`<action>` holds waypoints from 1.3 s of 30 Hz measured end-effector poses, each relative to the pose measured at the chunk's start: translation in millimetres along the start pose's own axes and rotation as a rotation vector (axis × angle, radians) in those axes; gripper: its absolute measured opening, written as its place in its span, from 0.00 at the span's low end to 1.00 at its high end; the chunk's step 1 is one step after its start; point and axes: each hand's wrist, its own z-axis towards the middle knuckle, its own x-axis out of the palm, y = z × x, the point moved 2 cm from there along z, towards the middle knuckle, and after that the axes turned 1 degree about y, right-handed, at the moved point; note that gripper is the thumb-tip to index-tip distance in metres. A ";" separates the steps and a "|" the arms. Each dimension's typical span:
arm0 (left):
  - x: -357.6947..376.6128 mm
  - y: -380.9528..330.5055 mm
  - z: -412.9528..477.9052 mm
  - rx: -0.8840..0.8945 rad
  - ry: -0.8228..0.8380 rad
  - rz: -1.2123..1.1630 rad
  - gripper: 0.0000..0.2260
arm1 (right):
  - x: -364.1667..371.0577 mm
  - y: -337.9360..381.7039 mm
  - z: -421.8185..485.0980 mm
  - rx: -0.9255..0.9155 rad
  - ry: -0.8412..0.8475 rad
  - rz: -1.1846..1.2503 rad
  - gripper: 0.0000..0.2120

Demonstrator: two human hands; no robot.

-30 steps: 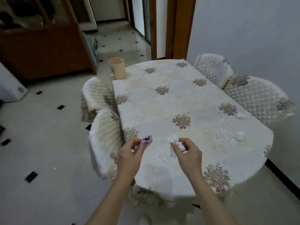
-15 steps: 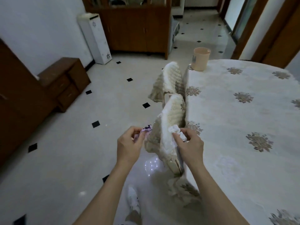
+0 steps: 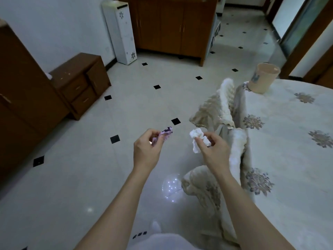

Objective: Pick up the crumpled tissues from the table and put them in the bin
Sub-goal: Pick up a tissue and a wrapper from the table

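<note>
My left hand [image 3: 146,149] pinches a crumpled purple-patterned tissue [image 3: 166,132] between thumb and fingers, held over the floor. My right hand [image 3: 214,150] grips a crumpled white tissue [image 3: 197,139], also over the floor, just left of the near chair. A beige bin [image 3: 263,78] stands on the far corner of the table [image 3: 292,159], well beyond and to the right of both hands. The table has a cream cloth with floral medallions.
Two chairs with quilted cream covers [image 3: 219,109] [image 3: 212,188] stand along the table's left side. A brown drawer unit [image 3: 79,83] and a dark cabinet [image 3: 167,24] line the walls, with a white floor appliance [image 3: 120,31] between them. The pale tiled floor [image 3: 90,168] spreads to the left.
My view has swung left, away from the table toward the floor. Both hands have kept their tissues and now hang over the floor beside the chairs instead of over the tabletop.
</note>
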 end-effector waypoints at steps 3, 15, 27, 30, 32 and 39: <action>-7.1 9.1 45.4 -0.019 0.025 -0.021 0.05 | 27.6 12.7 32.2 0.024 -0.024 0.006 0.06; 16.4 30.0 181.6 -0.041 0.063 -0.043 0.06 | 101.4 13.6 143.9 0.113 0.005 0.039 0.06; 113.5 27.5 384.7 -0.028 0.071 0.029 0.05 | 150.5 9.2 362.9 0.107 -0.022 0.104 0.04; 146.4 18.7 429.2 -0.017 0.078 0.035 0.05 | 148.8 11.1 416.6 0.084 -0.006 0.103 0.03; 166.9 14.1 453.2 -0.002 0.099 0.037 0.05 | 148.7 7.4 449.2 0.076 -0.018 0.102 0.03; 221.2 18.3 530.7 -0.006 0.118 0.039 0.05 | 154.1 -9.1 534.9 0.109 -0.027 0.102 0.02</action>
